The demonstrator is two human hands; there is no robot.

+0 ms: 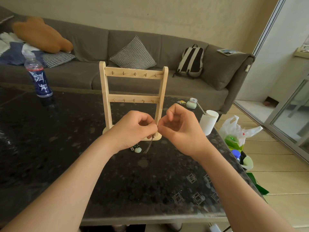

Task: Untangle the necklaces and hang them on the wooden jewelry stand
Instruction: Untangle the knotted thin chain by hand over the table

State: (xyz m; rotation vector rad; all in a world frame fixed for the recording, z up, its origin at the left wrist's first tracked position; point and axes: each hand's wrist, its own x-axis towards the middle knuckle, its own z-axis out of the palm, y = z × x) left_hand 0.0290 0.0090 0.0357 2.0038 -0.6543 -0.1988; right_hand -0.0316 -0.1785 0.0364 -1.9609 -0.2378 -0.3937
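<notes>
Picking at a tangle in the brown cord necklace (151, 144) with both hands.
The left hand (133, 129) and right hand (182, 129) each keep a tight pinch grip on the cord's top, just in front of the wooden stand (133, 74). The rest hangs down to the desk (66, 148) beside a green pendant (138, 149). I think it is best to pull softly and loosen loops slowly, so nothing snaps.

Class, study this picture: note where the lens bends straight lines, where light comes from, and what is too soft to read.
Head view: the wide-angle lens tilts the bottle and door frame outward; daylight seems to enter from the glass-door side, leaving pale glare on the table at left; the necklace cord pinched between left hand and right hand is thin and soft.
</notes>
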